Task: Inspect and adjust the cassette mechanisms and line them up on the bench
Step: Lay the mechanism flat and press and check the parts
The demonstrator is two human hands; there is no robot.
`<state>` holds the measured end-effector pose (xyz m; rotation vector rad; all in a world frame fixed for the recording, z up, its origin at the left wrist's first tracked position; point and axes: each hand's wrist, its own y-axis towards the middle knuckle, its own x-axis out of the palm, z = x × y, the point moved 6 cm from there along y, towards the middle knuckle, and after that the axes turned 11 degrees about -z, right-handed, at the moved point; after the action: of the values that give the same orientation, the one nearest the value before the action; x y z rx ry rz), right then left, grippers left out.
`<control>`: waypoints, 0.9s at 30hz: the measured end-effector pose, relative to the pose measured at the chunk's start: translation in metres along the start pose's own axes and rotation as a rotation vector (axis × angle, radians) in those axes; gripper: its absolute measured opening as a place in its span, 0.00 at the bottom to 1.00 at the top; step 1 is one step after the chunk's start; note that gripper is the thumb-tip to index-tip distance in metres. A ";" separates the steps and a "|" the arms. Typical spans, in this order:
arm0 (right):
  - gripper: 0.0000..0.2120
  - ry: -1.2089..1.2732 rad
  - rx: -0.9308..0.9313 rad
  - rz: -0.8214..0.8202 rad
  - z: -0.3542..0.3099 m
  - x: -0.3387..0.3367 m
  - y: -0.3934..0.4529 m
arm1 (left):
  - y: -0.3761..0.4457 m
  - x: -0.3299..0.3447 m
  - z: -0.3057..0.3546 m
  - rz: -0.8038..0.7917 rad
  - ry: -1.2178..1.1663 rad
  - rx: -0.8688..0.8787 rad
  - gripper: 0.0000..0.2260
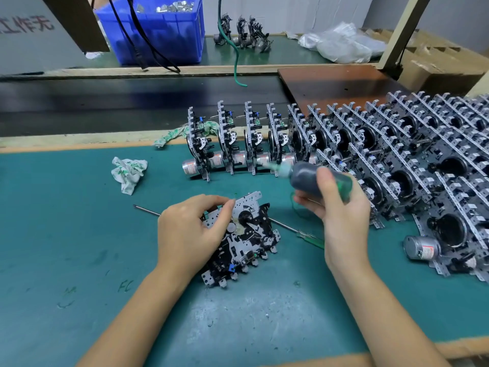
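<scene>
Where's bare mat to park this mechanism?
Free: the mat left of the left hand, below the rag, and the near strip before the front edge. Crowded: upright row at the back, stack on the right. A screwdriver lies under the held mechanism; the right hand holds a bottle.

Bottle (307,176) tip motion-blurred

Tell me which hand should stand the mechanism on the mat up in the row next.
Left, probably. The left hand already grips the cassette mechanism lying on the mat, while the right hand is occupied holding a dark bottle, though the row lies ahead-right.
</scene>
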<state>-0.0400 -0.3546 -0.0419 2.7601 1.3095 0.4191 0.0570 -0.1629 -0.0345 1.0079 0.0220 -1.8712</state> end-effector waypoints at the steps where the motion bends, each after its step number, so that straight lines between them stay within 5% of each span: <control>1: 0.18 -0.088 0.007 -0.013 0.002 0.000 0.001 | 0.000 0.000 0.000 0.000 -0.003 -0.002 0.17; 6: 0.23 -0.482 -0.006 -0.167 0.017 0.013 0.001 | 0.000 0.000 0.000 -0.015 -0.007 -0.002 0.16; 11: 0.23 -0.505 0.070 -0.234 0.027 0.015 0.005 | 0.002 0.001 -0.010 -0.067 -0.090 -0.093 0.06; 17: 0.17 -0.844 -0.481 -0.093 -0.019 0.028 -0.019 | 0.003 0.003 -0.019 -0.130 -0.269 -0.182 0.04; 20: 0.20 -0.929 -0.701 -0.314 -0.034 0.042 -0.036 | 0.005 0.005 -0.025 -0.171 -0.357 -0.235 0.04; 24: 0.47 -1.302 -0.502 -0.812 -0.003 0.057 -0.054 | 0.004 0.010 -0.026 -0.294 -0.460 -0.246 0.01; 27: 0.56 -1.468 -0.390 -0.898 0.010 0.052 -0.057 | 0.002 0.017 -0.018 -0.380 -0.523 -0.220 0.04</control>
<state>-0.0486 -0.2781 -0.0493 1.1719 1.4035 -1.0351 0.0667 -0.1689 -0.0565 0.3575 0.1131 -2.3713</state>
